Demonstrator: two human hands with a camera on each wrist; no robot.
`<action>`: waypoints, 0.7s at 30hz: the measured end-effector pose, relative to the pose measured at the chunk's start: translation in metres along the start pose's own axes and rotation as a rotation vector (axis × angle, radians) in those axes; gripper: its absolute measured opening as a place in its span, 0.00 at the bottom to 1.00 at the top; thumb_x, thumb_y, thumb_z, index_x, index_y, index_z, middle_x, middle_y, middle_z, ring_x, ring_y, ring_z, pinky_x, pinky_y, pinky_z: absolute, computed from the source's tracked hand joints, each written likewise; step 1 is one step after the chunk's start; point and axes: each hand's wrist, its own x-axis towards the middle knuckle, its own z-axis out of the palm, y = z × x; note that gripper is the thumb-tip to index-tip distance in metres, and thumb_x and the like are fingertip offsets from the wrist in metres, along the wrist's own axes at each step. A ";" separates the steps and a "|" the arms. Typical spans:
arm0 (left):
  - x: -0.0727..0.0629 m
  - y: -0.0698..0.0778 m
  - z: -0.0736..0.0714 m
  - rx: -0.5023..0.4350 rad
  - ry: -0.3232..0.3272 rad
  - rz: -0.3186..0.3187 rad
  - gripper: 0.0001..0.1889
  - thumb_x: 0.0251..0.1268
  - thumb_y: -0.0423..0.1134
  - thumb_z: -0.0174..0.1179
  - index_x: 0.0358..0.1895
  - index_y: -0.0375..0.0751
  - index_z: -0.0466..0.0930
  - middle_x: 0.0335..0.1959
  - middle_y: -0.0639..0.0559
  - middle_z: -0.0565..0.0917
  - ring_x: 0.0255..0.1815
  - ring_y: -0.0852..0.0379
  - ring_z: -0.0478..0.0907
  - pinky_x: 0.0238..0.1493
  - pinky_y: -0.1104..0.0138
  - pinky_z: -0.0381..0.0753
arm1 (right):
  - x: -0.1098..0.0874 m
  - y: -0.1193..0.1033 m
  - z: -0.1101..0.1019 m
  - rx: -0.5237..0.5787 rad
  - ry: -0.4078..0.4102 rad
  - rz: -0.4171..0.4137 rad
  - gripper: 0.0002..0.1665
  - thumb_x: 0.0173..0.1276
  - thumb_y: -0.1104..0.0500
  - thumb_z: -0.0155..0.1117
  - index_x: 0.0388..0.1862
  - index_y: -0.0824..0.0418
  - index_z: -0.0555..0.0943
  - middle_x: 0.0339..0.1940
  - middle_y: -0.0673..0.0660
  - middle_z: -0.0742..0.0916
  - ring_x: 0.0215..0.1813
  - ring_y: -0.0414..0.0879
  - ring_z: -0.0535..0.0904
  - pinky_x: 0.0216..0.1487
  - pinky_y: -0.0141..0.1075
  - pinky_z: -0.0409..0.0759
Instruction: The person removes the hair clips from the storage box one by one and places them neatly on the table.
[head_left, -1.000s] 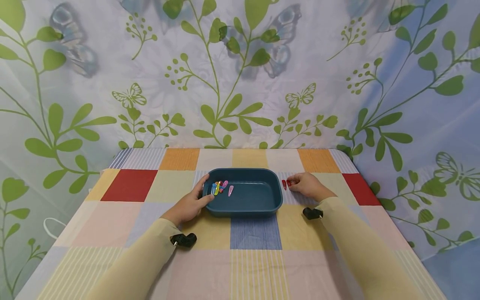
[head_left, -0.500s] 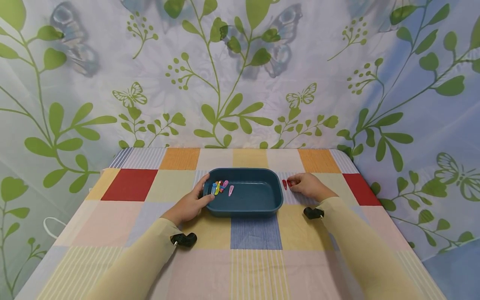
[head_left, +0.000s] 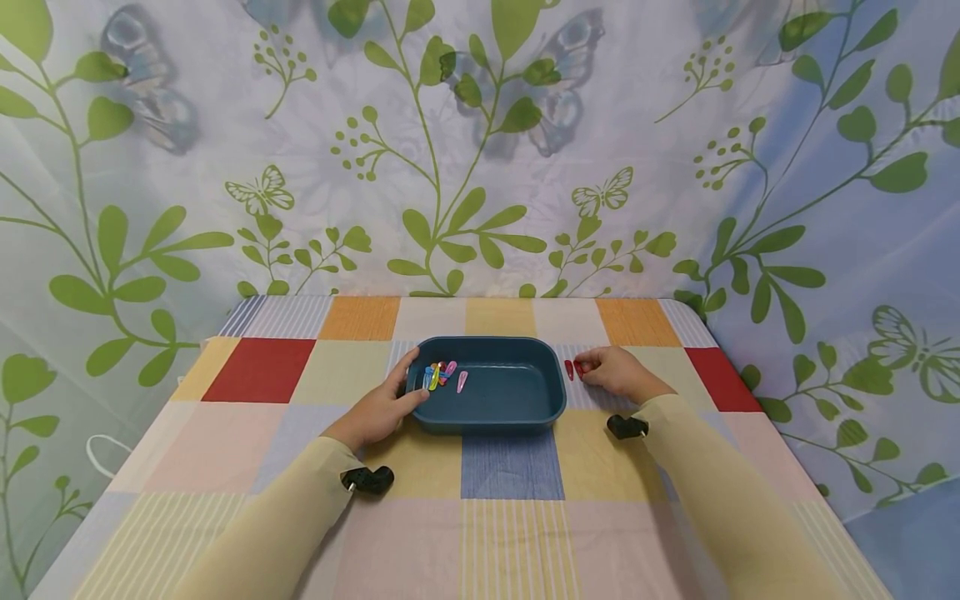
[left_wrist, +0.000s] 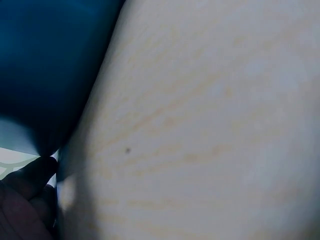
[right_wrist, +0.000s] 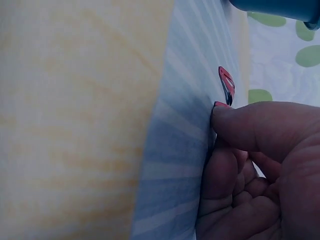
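A dark teal tray [head_left: 510,387] stands on the patchwork cloth in the head view. My left hand [head_left: 378,410] holds its left end, thumb over the rim and fingers along the outside. Inside, at the left, lies a small pile of colourful snap hair clips [head_left: 435,377], with a pink hair clip [head_left: 462,382] apart from it. Just right of the tray, my right hand [head_left: 617,371] pinches a red hair clip [right_wrist: 221,104] between thumb and fingers, low at the cloth; most of the clip is hidden. Beside it another red hair clip [right_wrist: 227,85] lies on the cloth.
The patchwork cloth [head_left: 510,546] covers the whole table. A leaf-and-butterfly curtain [head_left: 465,167] hangs behind the table and along its sides. A white cord loop [head_left: 105,454] shows at the left edge. Small black devices [head_left: 367,480] sit at both wrists.
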 end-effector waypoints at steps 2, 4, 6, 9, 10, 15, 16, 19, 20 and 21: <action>0.000 0.000 0.000 0.000 -0.001 0.000 0.43 0.80 0.56 0.56 0.86 0.74 0.39 0.82 0.36 0.63 0.79 0.35 0.67 0.81 0.36 0.56 | 0.000 0.000 0.000 -0.013 0.005 -0.008 0.25 0.72 0.62 0.66 0.66 0.67 0.82 0.38 0.53 0.83 0.44 0.48 0.76 0.48 0.38 0.72; 0.000 -0.001 0.000 0.004 0.000 0.001 0.43 0.79 0.57 0.56 0.86 0.74 0.39 0.82 0.35 0.63 0.79 0.35 0.67 0.81 0.36 0.56 | 0.000 0.000 0.000 -0.025 0.011 -0.014 0.25 0.72 0.61 0.67 0.66 0.67 0.83 0.37 0.53 0.83 0.44 0.48 0.76 0.47 0.39 0.71; 0.000 -0.001 -0.001 0.005 0.002 -0.001 0.42 0.79 0.57 0.56 0.86 0.74 0.39 0.82 0.35 0.63 0.79 0.35 0.67 0.81 0.36 0.56 | 0.000 0.000 0.000 -0.033 0.017 -0.021 0.25 0.71 0.61 0.68 0.65 0.67 0.83 0.37 0.53 0.83 0.43 0.48 0.76 0.47 0.39 0.71; 0.000 -0.001 -0.001 0.007 0.003 0.001 0.42 0.80 0.56 0.56 0.86 0.74 0.39 0.82 0.35 0.63 0.79 0.35 0.67 0.81 0.36 0.56 | 0.000 -0.001 0.001 -0.029 0.023 -0.019 0.24 0.71 0.61 0.68 0.65 0.67 0.83 0.37 0.53 0.83 0.44 0.48 0.76 0.48 0.39 0.71; 0.000 -0.002 -0.001 0.008 0.003 0.003 0.42 0.80 0.56 0.56 0.86 0.73 0.39 0.82 0.35 0.63 0.79 0.35 0.67 0.81 0.36 0.56 | 0.000 -0.001 0.002 -0.025 0.022 -0.018 0.24 0.72 0.61 0.68 0.65 0.67 0.83 0.37 0.53 0.83 0.44 0.48 0.76 0.48 0.39 0.71; -0.001 -0.002 -0.002 0.006 0.002 0.009 0.42 0.80 0.56 0.56 0.86 0.74 0.39 0.82 0.36 0.64 0.76 0.36 0.70 0.80 0.36 0.59 | -0.001 -0.003 -0.001 -0.005 -0.001 -0.004 0.25 0.73 0.61 0.67 0.67 0.67 0.82 0.41 0.56 0.85 0.45 0.49 0.76 0.47 0.38 0.74; -0.001 -0.002 -0.002 0.005 0.001 0.011 0.42 0.80 0.56 0.56 0.86 0.74 0.39 0.82 0.36 0.64 0.76 0.36 0.70 0.80 0.36 0.59 | -0.001 -0.004 -0.002 -0.002 -0.003 0.008 0.26 0.73 0.60 0.67 0.67 0.67 0.81 0.43 0.57 0.86 0.45 0.49 0.77 0.46 0.38 0.75; 0.000 -0.002 -0.002 0.001 -0.005 0.013 0.42 0.79 0.57 0.57 0.86 0.75 0.39 0.81 0.36 0.64 0.75 0.37 0.71 0.79 0.36 0.60 | -0.003 -0.007 -0.008 0.015 0.008 0.025 0.28 0.74 0.57 0.64 0.70 0.66 0.79 0.50 0.62 0.88 0.45 0.50 0.81 0.45 0.38 0.80; 0.000 -0.001 -0.002 0.001 -0.008 0.013 0.42 0.79 0.58 0.56 0.86 0.75 0.39 0.81 0.36 0.64 0.76 0.37 0.70 0.80 0.36 0.59 | -0.004 -0.009 -0.011 0.025 0.023 0.024 0.29 0.74 0.57 0.63 0.71 0.67 0.78 0.52 0.65 0.88 0.45 0.51 0.83 0.45 0.39 0.82; 0.000 -0.001 -0.002 -0.002 -0.010 0.016 0.42 0.79 0.58 0.57 0.86 0.75 0.39 0.81 0.36 0.64 0.76 0.37 0.70 0.80 0.36 0.59 | -0.005 -0.012 -0.013 0.031 0.046 0.023 0.29 0.75 0.57 0.62 0.71 0.67 0.78 0.54 0.66 0.89 0.45 0.52 0.84 0.46 0.40 0.83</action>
